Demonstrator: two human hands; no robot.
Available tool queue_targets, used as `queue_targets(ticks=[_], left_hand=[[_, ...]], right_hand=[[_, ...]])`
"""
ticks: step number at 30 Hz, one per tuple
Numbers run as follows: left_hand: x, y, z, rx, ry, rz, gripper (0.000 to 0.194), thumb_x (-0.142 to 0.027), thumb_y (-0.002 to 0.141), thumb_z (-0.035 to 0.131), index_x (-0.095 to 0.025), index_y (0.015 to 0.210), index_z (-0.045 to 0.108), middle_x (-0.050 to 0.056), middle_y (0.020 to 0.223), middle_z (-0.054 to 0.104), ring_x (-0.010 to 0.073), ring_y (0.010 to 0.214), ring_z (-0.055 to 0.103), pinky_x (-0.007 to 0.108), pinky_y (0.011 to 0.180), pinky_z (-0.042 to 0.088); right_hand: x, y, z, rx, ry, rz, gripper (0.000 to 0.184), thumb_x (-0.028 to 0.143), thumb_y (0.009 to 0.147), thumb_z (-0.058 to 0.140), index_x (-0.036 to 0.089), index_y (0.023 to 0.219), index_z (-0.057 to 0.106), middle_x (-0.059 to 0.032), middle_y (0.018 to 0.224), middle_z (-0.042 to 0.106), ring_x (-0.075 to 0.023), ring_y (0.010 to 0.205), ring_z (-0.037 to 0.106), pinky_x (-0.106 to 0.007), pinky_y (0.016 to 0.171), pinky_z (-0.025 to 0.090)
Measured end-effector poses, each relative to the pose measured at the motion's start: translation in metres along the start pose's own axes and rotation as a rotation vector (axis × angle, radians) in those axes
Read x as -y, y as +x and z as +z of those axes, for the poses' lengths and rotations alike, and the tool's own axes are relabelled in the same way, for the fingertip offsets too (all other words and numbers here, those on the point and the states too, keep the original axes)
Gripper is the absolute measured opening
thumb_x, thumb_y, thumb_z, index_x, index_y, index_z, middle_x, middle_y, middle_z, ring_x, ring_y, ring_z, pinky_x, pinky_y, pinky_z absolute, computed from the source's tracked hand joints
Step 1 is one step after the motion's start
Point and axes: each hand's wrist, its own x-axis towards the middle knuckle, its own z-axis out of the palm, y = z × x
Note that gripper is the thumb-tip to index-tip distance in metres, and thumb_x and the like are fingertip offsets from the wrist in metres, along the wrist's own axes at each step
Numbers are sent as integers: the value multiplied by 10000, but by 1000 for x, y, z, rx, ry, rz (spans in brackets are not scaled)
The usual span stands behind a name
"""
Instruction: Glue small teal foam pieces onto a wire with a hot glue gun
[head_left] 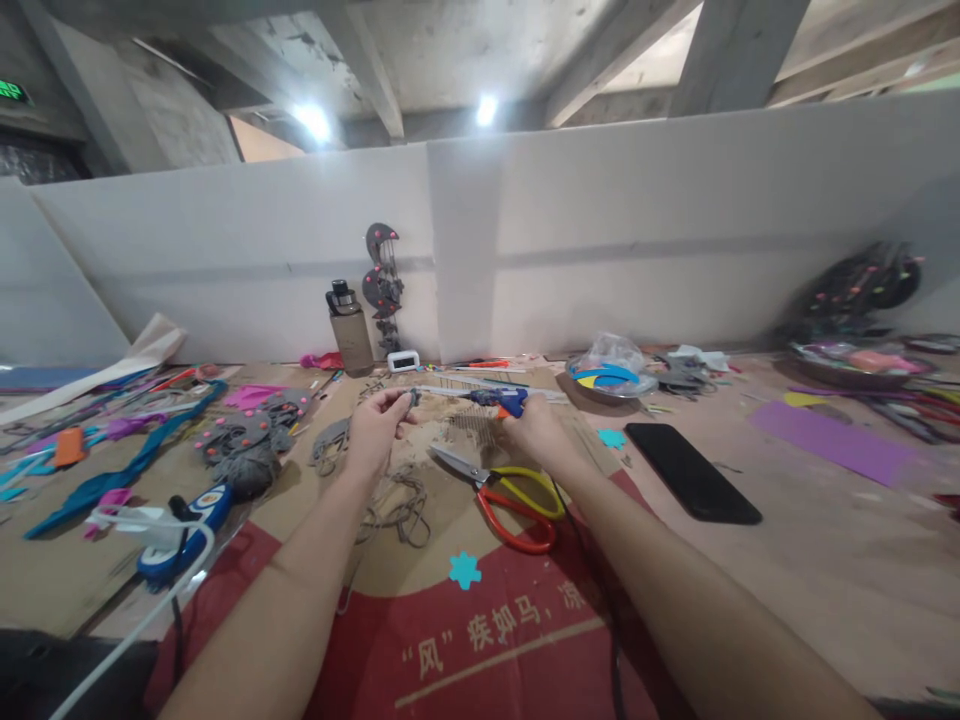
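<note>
My right hand is wrapped round a blue hot glue gun, its nozzle pointing left; a black cord runs down beside my forearm. Opposite the nozzle, my left hand pinches a small dark grey piece, too small to make out fully. Between and below the hands lie scissors with one red and one yellow handle, blades partly apart. Loose grey cord is tangled near my left wrist. A turquoise gear-shaped cutout rests on the red and brown cardboard.
A black phone lies to the right, near a bowl of scraps. At left are a blue and white power strip and grey yarn. A bottle stands by the white partition.
</note>
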Motion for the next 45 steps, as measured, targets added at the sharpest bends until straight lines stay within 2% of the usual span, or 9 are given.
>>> queue_targets(ticks=[5, 11, 14, 17, 21, 25, 32, 38, 45], left_hand=[[5, 0, 2, -30, -24, 17, 268, -348, 625, 723, -143, 791, 675, 7, 630, 608, 74, 508, 508, 169, 411, 329], [1, -3, 6, -46, -151, -72, 345, -360, 553, 769, -135, 794, 667, 7, 657, 622, 76, 527, 532, 187, 468, 393], [-1, -4, 5, -42, -160, -80, 359, -368, 542, 777, -132, 789, 666, 10, 642, 626, 87, 535, 548, 203, 500, 423], [-3, -5, 5, -28, -157, -69, 357, -369, 544, 776, -132, 788, 666, 17, 660, 633, 97, 557, 563, 216, 523, 438], [-5, -7, 7, -33, -131, -28, 303, -340, 567, 762, -137, 770, 665, 7, 664, 619, 91, 561, 548, 210, 522, 431], [-6, -8, 7, -55, -104, 11, 255, -326, 587, 744, -146, 745, 656, -7, 630, 596, 86, 536, 519, 207, 498, 412], [-12, -12, 7, -58, -31, 63, 220, -328, 634, 698, -146, 748, 650, -29, 568, 534, 71, 481, 442, 201, 462, 378], [-11, -12, 6, -36, 39, 75, 249, -341, 650, 679, -134, 785, 651, -14, 628, 556, 72, 509, 449, 200, 474, 395], [-7, -10, 7, -48, 12, 93, 268, -326, 634, 693, -130, 796, 608, -14, 638, 559, 77, 512, 474, 204, 473, 417]], right_hand=[[5, 0, -2, 11, 466, 121, 207, 245, 671, 517, 146, 829, 607, -55, 691, 634, -166, 593, 578, -235, 489, 411], [29, -16, -1, 48, 797, 41, 287, 244, 705, 470, 163, 975, 528, -52, 883, 627, -134, 655, 607, -238, 574, 498], [45, -32, -4, 123, 751, -46, 328, 275, 739, 483, 186, 1053, 506, -48, 911, 632, -141, 659, 622, -252, 593, 506], [56, -47, -8, 124, 676, -153, 274, 278, 786, 446, 192, 1028, 540, -46, 894, 649, -137, 676, 614, -253, 653, 498], [57, -56, -7, 102, 615, -265, 244, 291, 818, 428, 186, 991, 565, -18, 776, 629, -135, 670, 578, -247, 679, 471], [53, -54, 1, 91, 653, -358, 242, 320, 831, 442, 168, 982, 554, -34, 812, 608, -143, 674, 551, -259, 652, 460], [55, -55, 4, 72, 592, -398, 219, 336, 843, 457, 163, 932, 557, -46, 798, 606, -169, 719, 550, -272, 654, 435], [55, -59, 3, 9, 541, -461, 231, 335, 836, 484, 151, 957, 556, -61, 865, 611, -177, 750, 539, -299, 698, 425], [56, -60, 5, 11, 517, -438, 206, 314, 830, 490, 159, 951, 552, -55, 852, 614, -173, 743, 541, -302, 705, 427]])
